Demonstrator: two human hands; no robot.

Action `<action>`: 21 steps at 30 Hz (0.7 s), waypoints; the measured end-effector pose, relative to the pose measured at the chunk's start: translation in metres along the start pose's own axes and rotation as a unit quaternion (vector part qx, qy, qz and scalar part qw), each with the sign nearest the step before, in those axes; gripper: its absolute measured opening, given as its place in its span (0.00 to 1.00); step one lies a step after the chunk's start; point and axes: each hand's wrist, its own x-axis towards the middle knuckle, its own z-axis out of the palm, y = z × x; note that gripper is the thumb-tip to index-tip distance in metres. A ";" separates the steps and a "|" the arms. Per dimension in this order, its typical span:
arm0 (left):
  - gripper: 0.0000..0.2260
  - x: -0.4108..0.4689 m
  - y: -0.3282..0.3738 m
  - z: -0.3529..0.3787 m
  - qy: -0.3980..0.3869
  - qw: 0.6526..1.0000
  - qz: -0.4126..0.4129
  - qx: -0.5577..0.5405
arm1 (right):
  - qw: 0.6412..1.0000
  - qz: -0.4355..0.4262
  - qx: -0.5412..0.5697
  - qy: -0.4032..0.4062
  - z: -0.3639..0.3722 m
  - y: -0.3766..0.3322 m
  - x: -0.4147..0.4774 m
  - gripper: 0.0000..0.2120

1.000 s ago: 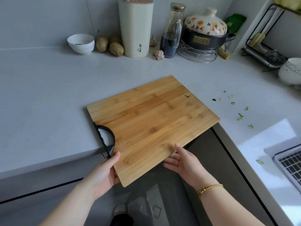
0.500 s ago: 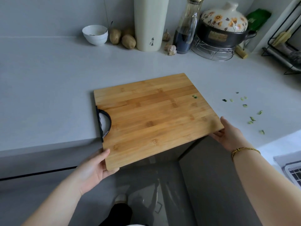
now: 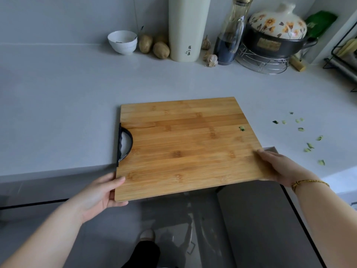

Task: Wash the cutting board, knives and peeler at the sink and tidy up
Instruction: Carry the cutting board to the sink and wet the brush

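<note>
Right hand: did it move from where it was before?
Yes. The right hand slid rightward along the cutting board, ending nearer the green scraps on the counter.

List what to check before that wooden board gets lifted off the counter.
1. Left hand grips the cutting board at its near left corner: ok.
2. Right hand holds its near right corner: ok.
3. Board top clean: not ok, a green scrap lies on it.
4. Countertop wiped: not ok, green bits lie right of the board.
5. Way to the sink: cannot tell, none in view.
</note>
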 end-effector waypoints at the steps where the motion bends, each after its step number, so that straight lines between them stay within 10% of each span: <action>1: 0.11 -0.003 0.002 0.000 -0.013 1.000 0.005 -0.013 | 1.000 -0.020 0.000 0.005 0.000 0.000 -0.002 0.14; 5: 0.43 -0.008 0.016 -0.004 -0.058 0.998 0.026 -0.018 | 0.996 -0.066 0.033 0.051 -0.008 0.000 -0.020 0.19; 10: 0.07 0.001 0.047 0.021 -0.111 0.993 0.039 0.029 | 0.981 -0.115 0.105 0.116 -0.034 -0.002 -0.071 0.15; 16: 0.08 0.034 0.065 0.079 -0.227 0.965 -0.003 0.131 | 0.956 -0.101 0.109 0.253 -0.078 0.036 -0.169 0.16; 21: 0.08 0.040 0.045 0.152 -0.333 0.913 -0.084 0.219 | 0.924 -0.059 0.163 0.342 -0.086 0.085 -0.270 0.43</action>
